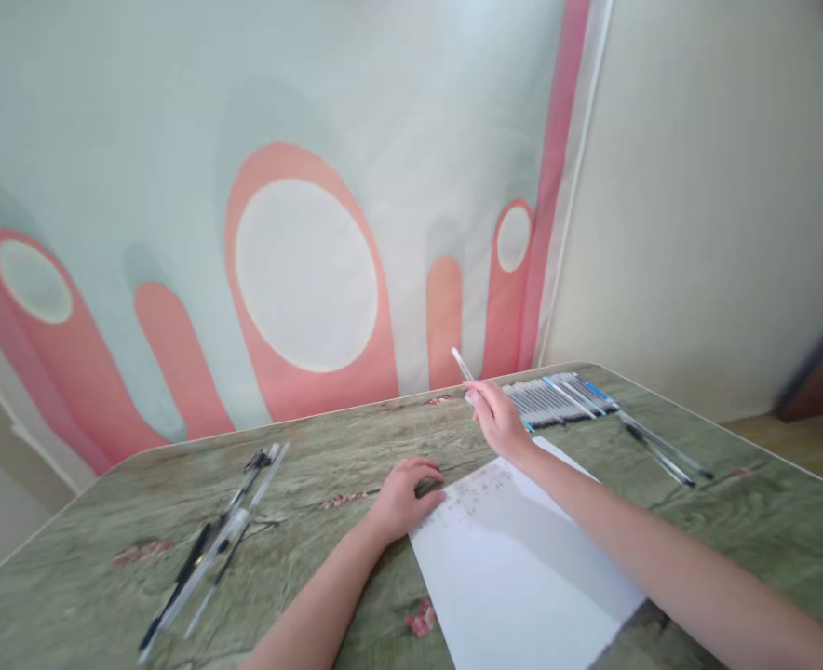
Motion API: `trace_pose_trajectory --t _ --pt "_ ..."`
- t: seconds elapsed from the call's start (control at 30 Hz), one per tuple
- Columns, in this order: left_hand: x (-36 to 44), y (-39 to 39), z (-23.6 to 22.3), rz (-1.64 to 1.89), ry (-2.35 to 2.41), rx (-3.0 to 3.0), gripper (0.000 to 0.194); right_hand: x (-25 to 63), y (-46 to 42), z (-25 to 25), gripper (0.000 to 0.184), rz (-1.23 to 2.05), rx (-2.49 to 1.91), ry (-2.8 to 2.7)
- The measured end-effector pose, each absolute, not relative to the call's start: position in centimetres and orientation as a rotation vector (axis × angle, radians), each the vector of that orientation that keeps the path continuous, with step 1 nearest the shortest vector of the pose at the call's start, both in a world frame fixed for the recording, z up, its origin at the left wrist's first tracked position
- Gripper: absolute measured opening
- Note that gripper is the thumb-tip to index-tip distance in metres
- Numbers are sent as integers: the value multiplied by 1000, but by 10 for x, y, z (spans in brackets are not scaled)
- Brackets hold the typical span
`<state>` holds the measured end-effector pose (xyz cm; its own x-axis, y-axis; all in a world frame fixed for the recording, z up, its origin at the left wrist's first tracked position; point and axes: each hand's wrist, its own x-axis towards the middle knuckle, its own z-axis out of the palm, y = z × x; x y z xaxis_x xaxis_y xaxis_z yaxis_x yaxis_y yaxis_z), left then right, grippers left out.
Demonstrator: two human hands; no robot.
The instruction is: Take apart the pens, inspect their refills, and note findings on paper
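My right hand [495, 419] is closed around a slim white pen [461, 363], which points up and away above the far edge of the paper. Fingers loosely curved and apart, my left hand [406, 498] lies on the table with its thumb at the upper left corner of a white sheet of paper [523, 577]. Small faint marks, too blurred to read, run along the top of the sheet. Just beyond my right hand is a row of many pens [558, 400], laid side by side, mostly pale with dark tips and a few blue ones.
On the left of the table lies a loose bundle of black and clear pens [209, 549]. Two more pens [663, 456] lie apart at the right. The wood-patterned table [328, 558] meets a pink and pale-green wall hanging [306, 270] at its far edge.
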<state>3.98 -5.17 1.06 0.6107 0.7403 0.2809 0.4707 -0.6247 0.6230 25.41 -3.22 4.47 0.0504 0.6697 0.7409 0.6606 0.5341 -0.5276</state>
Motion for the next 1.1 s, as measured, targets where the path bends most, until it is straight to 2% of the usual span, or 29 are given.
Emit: trace_pose_trajectory --t 0.17,0.43,0.57,0.87,1.1 --pt "39 -50 9 718 970 2369 21 333 -58 24 35 -55 -1488 -1634" --pt "39 -50 8 723 987 2360 22 442 -131 -14 34 -443 -2138 -1713" --pt "40 -50 9 718 988 2353 22 464 -149 -23 34 -594 -2262 -1751" --pt "40 -49 8 711 991 2360 21 470 -146 -27 26 -579 -2336 -1756" --pt "39 -51 10 708 978 2359 20 474 -148 -27 22 -715 -2348 -1751"
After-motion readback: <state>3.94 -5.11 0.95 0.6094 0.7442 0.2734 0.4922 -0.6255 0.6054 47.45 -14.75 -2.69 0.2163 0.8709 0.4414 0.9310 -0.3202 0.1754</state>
